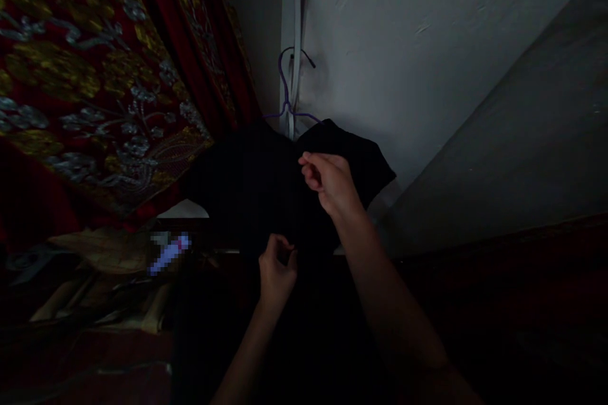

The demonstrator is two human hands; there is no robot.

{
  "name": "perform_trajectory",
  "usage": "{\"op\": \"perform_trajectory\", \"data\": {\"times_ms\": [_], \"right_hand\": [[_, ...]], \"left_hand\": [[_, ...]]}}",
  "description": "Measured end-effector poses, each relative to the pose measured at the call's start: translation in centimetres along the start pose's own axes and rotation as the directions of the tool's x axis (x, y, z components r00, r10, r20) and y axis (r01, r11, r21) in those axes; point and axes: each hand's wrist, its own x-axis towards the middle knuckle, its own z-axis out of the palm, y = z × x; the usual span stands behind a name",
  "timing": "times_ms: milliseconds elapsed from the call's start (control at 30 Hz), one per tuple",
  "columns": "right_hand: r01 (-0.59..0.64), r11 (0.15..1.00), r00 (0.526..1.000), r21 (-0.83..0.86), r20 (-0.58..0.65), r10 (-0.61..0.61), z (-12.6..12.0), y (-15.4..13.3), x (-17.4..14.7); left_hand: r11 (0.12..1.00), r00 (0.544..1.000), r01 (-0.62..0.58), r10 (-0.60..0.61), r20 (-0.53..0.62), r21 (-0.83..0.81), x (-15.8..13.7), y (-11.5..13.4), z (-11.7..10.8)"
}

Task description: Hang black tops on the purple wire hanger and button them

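Note:
A black short-sleeved garment (237,183) hangs on a purple wire hanger (286,92) against the wall. My right hand (330,183) is closed in front of the garment's upper part, thumb and fingertips pinched together. Lower down and to the left, my left hand (278,269) has thumb and forefinger curled toward each other in front of the same black cloth. Whatever lies between the fingertips of either hand is too dark or small to make out. The lower part of the garment merges into deep shadow.
Red cloth (114,69) with gold and silver embroidery drapes at the left. A pale strip (297,6) runs down the grey wall (403,44) behind the hanger. At lower left lie dim, cluttered items, with a blurred-out bluish patch (168,254) among them.

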Motion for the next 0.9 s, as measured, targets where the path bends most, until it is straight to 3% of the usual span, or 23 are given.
{"op": "perform_trajectory", "data": {"times_ms": [100,200,267,300,367,467,533,667,733,833,900], "right_hand": [[0.080,0.997,0.997,-0.015,0.015,-0.080,0.8,-1.8,0.6],[0.131,0.990,0.990,-0.052,0.067,-0.128,0.8,-1.7,-0.4],[0.164,0.984,0.983,-0.073,0.099,-0.156,0.5,-1.3,-1.3],[0.182,0.980,0.979,-0.086,0.114,-0.172,0.3,-1.2,-1.6],[0.221,0.969,0.969,-0.115,0.142,-0.204,0.2,-1.2,-2.0],[0.299,0.938,0.946,-0.173,0.184,-0.268,0.2,-1.2,-2.1],[0.377,0.892,0.921,-0.250,0.202,-0.333,0.2,-0.6,-2.0],[0.440,0.810,0.897,-0.387,0.151,-0.415,-0.1,2.0,-1.8],[0.415,0.839,0.909,-0.352,0.112,-0.402,-0.4,2.8,-2.0],[0.421,0.865,0.907,-0.272,0.111,-0.406,-0.6,2.6,-2.4],[0.435,0.859,0.900,-0.269,0.138,-0.413,-0.5,2.3,-2.3]], "left_hand": [[0.999,0.996,-0.032,0.029,0.090,0.025,0.9,0.3,0.0],[0.992,0.980,-0.126,0.127,0.152,-0.019,3.3,3.2,-1.6],[0.956,0.956,-0.288,0.290,0.045,-0.059,5.7,6.3,-3.4],[0.925,0.927,-0.375,0.373,-0.040,-0.059,6.9,8.0,-4.3],[0.858,0.855,-0.514,0.509,-0.101,-0.026,9.4,11.2,-5.7],[0.759,0.765,-0.640,0.644,0.007,0.123,12.3,14.4,-6.9],[0.699,0.721,-0.682,0.692,0.040,0.215,13.4,15.3,-7.3],[0.641,0.661,-0.700,0.749,-0.056,0.315,14.5,15.9,-8.6],[0.638,0.677,-0.704,0.735,0.027,0.312,14.7,16.0,-9.3],[0.647,0.701,-0.713,0.663,0.263,0.269,14.9,15.8,-9.5],[0.640,0.692,-0.722,0.654,0.307,0.265,15.0,15.1,-9.2]]}}
